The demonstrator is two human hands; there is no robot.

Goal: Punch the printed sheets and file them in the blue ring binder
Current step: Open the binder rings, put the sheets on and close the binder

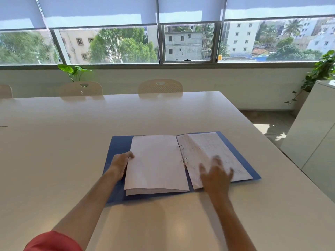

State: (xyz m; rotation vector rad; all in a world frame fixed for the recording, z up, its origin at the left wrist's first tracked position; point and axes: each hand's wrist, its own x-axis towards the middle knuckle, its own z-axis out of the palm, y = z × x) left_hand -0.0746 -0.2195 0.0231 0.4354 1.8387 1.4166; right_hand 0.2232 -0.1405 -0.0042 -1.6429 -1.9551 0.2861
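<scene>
The blue ring binder (118,144) lies open and flat on the white table (72,142). Two metal rings (183,153) stand in its middle. A stack of white sheets (155,163) sits on the left side of the rings, blank side up. Printed sheets (208,147) lie on the right side. My left hand (121,163) grips the left edge of the left stack, fingers curled over it. My right hand (215,173) is spread flat, fingers apart, over the printed sheets on the right; it is blurred, so whether it touches the paper is unclear.
Cream chairs (160,86) stand along the table's far side below a wide window. A white cabinet (315,134) stands to the right beyond the table's right edge, with a potted plant (324,69) on it. No hole punch is in view.
</scene>
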